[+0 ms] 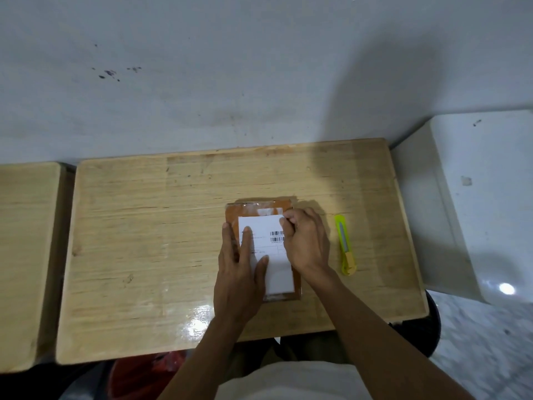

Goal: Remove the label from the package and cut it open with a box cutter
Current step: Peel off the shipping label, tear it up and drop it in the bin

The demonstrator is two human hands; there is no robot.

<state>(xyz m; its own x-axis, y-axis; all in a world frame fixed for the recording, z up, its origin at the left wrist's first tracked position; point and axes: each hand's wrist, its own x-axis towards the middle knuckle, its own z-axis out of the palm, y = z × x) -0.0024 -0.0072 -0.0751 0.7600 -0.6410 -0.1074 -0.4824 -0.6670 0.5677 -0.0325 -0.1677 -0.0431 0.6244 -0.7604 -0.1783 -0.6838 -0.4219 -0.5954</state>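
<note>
A flat brown package (242, 210) lies on the wooden table (144, 226), a little right of centre. A white label (265, 226) with barcodes covers most of its top. My left hand (239, 272) lies flat on the package's left side, fingers spread over the label. My right hand (305, 241) is curled at the label's upper right corner, fingertips pinching its edge. A yellow-green box cutter (345, 245) lies on the table just right of my right hand, apart from it.
A second wooden table (23, 255) stands to the left with a narrow gap between. A white block (476, 197) stands at the right. The wall rises right behind the table. A red bag (150, 373) is under the table's near edge.
</note>
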